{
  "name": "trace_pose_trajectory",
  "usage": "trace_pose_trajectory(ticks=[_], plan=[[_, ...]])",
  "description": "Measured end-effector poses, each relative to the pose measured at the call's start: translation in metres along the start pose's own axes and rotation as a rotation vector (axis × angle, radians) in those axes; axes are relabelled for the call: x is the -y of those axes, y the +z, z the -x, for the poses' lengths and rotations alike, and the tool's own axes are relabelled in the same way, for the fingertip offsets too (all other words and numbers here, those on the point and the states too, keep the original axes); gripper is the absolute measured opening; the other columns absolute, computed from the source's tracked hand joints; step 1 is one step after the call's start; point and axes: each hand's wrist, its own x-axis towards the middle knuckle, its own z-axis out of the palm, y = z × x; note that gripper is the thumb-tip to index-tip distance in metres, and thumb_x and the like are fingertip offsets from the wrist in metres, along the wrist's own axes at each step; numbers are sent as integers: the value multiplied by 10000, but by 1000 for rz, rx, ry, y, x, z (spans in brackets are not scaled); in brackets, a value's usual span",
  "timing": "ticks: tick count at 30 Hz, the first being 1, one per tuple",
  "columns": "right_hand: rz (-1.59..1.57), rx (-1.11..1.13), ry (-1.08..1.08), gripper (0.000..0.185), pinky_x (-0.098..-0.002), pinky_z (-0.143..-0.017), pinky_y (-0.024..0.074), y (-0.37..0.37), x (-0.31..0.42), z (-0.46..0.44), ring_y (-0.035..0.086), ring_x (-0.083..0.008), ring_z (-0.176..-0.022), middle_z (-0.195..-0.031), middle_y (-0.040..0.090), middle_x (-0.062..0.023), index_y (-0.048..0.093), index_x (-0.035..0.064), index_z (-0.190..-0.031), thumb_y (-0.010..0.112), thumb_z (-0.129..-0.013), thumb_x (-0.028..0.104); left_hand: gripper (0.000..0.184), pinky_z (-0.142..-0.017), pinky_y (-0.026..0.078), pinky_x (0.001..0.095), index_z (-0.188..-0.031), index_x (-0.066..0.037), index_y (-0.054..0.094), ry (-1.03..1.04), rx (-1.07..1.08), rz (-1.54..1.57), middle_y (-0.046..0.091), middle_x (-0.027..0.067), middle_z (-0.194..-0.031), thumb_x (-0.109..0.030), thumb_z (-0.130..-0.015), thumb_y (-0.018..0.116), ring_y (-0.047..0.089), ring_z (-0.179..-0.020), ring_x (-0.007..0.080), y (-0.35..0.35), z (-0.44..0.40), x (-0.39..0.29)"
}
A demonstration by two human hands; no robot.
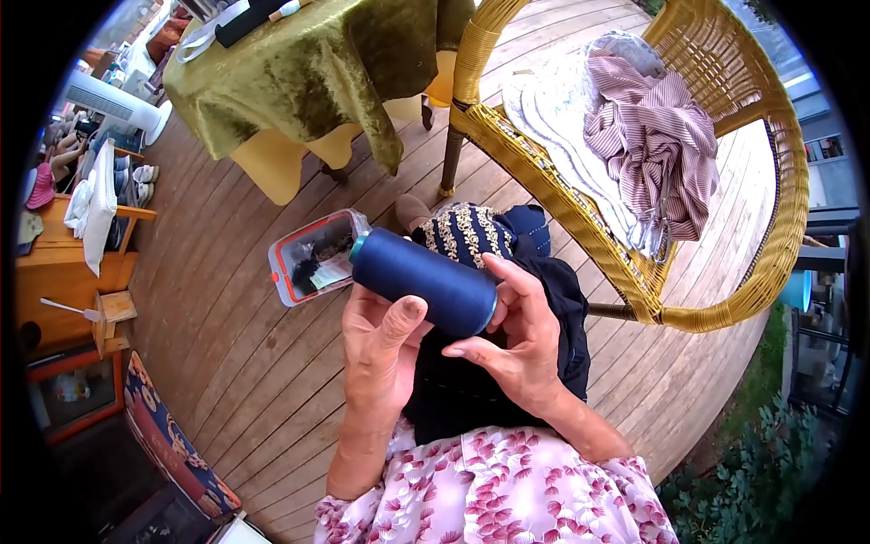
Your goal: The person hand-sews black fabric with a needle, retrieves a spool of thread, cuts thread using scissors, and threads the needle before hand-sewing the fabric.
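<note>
A large spool of navy blue thread (426, 283) is held tilted above my lap, its teal-coloured end at the upper left. My left hand (385, 349) grips it from below, the thumb lying along its near side. At the lower right end, my right hand (521, 340) curls round the spool, with the index finger at the upper edge and the thumb at the lower edge. Black cloth (471, 390) is spread over my lap under both hands. Any loose thread end is too fine to make out.
On the plank floor beyond the spool stands a clear box with an orange-trimmed rim (283, 272), dark items inside. A yellow wicker chair (544, 181) at right bears a striped cloth (657, 136). A table with green velvet cover (281, 82) stands ahead left.
</note>
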Motion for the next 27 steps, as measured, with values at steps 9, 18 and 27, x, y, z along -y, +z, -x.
trace_pose_trajectory(ticks=[9,18,27], plan=[[-172,35,352,530,-217,-590,419,-8,8,-5,468,-58,-644,-797,522,28,581,-11,-1242,823,-803,160,681,-1056,436,411,-1407,-17,411,-62,119,-52,549,165,-1319,-345,-897,721,559,-1221,242,7,-12,-6],[-326,-70,294,317,-210,-651,427,-29,17,-3,518,-42,-704,-787,512,50,637,-14,-1174,725,-901,121,621,-1022,472,412,-1377,-28,454,55,-3,-98,585,145,-1287,-331,-905,722,578,-1202,240,6,-19,-4],[225,-110,74,276,-269,-559,408,-16,29,-9,470,-110,-623,-724,477,-14,707,29,-974,841,-746,109,635,-953,529,390,-1393,-74,431,100,-42,-53,580,76,-1214,-202,-868,765,612,-1097,182,13,-9,-7]])
